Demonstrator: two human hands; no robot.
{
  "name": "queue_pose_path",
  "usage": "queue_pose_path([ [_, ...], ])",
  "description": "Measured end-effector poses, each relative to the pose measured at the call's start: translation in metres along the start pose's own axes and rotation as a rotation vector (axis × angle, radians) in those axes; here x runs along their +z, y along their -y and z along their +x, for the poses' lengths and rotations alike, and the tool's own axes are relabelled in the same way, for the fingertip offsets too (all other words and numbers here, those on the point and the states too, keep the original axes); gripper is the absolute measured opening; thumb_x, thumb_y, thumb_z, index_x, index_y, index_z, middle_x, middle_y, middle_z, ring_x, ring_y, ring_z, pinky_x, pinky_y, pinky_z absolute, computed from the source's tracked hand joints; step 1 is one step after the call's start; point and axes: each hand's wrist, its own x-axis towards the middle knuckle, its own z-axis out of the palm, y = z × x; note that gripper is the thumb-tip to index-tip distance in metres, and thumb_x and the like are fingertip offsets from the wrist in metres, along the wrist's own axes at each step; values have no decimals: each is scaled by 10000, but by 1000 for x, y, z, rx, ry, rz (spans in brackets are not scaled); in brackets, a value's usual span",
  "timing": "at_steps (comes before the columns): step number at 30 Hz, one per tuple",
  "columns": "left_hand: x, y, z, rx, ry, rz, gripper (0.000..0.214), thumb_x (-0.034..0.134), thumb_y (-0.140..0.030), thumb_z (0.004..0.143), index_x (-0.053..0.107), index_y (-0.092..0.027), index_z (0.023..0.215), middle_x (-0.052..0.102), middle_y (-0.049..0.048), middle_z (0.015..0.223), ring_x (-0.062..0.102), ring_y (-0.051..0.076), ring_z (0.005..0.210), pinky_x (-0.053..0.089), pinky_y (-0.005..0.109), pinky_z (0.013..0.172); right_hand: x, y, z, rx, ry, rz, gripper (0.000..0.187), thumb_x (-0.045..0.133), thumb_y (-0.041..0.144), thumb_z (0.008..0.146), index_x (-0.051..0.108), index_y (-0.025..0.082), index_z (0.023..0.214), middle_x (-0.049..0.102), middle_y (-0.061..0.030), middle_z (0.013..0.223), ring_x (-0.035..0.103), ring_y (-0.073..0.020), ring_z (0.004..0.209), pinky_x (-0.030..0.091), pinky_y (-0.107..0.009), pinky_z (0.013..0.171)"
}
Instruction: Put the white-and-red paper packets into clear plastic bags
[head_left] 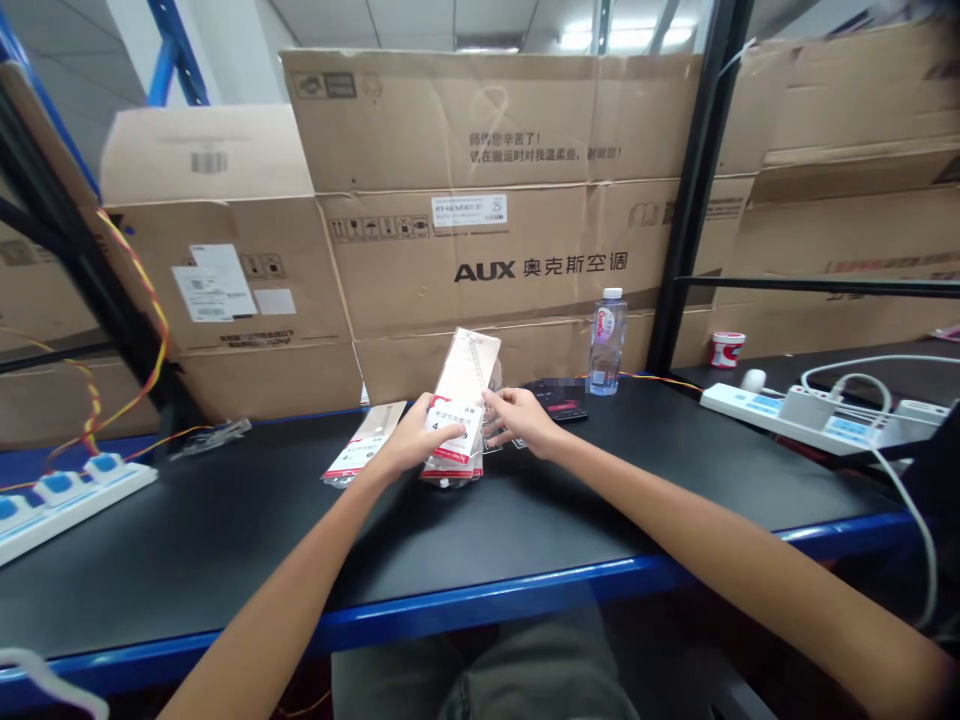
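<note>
My left hand (pixel 409 442) grips a small stack of flat ruler-set packets (pixel 466 375), its thumb across the white and red printed front. The packets stand tilted above the black tabletop (pixel 480 540), and clear plastic shows at their right edge. My right hand (pixel 527 420) pinches that right edge between thumb and fingertips, with its other fingers bent behind the clear plastic. What exactly lies between those fingers is partly hidden. Left of the stack, another ruler-set packet (pixel 366 445) lies on the table, partly covered by my left hand.
Behind the table stand large cardboard sheets (pixel 405 270). A water bottle (pixel 606 342) and a dark flat package (pixel 562 402) are at the back right. Power strips (pixel 806 415) with cables lie right and left. A red and white tub (pixel 727 350) sits far right.
</note>
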Motion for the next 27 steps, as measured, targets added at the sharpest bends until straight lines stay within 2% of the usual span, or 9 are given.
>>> queue_pose_path([
  [11, -1, 0, 2, 80, -85, 259, 415, 760, -443, 659, 513, -223, 910, 668, 11, 830, 641, 229, 759, 463, 312, 637, -3, -3, 0, 60, 105, 68, 397, 668, 518, 841, 617, 124, 827, 584, -54, 728, 676, -184, 655, 635, -332, 532],
  [15, 3, -4, -3, 99, -58, 239, 558, 812, -463, 600, 491, -222, 989, 676, 51, 926, 657, 263, 832, 481, 330, 656, -4, -4, 0, 48, 128, 97, 407, 647, 535, 851, 620, 130, 816, 612, -67, 753, 667, -175, 677, 643, -346, 572],
  [20, 7, -4, -6, 136, -22, 210, 741, 872, -457, 495, 522, -199, 1094, 657, 97, 1047, 638, 314, 970, 510, 403, 774, -3, -3, -1, 16, 153, 43, 417, 649, 553, 843, 633, 139, 794, 659, -75, 764, 675, -159, 674, 609, -265, 553],
  [24, 11, -3, -6, 217, 4, 153, 758, 877, -398, 492, 563, -194, 1152, 631, 114, 1161, 615, 307, 1059, 495, 411, 882, -1, -4, -2, -68, 128, -84, 433, 651, 558, 833, 601, 151, 696, 645, -45, 659, 650, -126, 590, 522, -183, 479],
  [27, 17, -6, -8, 236, 61, 47, 823, 870, -362, 528, 499, -201, 1244, 619, 121, 1204, 617, 286, 1073, 504, 400, 887, 1, -4, -5, -167, 88, -146, 446, 639, 556, 831, 567, 163, 634, 616, -24, 587, 617, -120, 543, 490, -186, 462],
])
